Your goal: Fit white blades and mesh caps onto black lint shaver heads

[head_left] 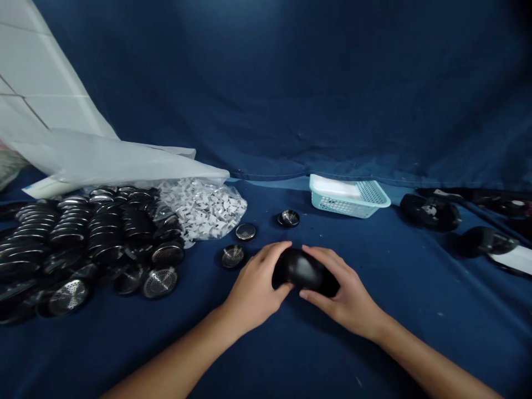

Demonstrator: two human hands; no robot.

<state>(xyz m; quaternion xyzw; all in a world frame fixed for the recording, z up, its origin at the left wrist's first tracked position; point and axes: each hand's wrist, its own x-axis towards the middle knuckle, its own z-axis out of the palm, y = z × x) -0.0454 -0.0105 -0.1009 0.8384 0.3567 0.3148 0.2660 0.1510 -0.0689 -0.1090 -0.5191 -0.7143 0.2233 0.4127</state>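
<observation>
Both hands hold a smooth black rounded piece [306, 271] low over the blue cloth in the middle. My left hand [258, 288] grips its left end, thumb in front and fingers behind. On the right end, my right hand [344, 293] is closed in the same way. The underside of the piece is hidden, and I cannot tell its exact kind. Just beyond my left hand lie a round black part with a perforated metal face [231, 256] and a similar disc [245, 231]. Farther back sits another such part [290, 218], overlapping a dark piece.
Rows of stacked black discs [68, 230] fill the left side. Behind them lies a clear bag of small white pieces [208, 210], with white sheeting [112, 160] beyond. A light-blue basket [349, 206] stands at the back. Black parts [430, 211] lie at the right.
</observation>
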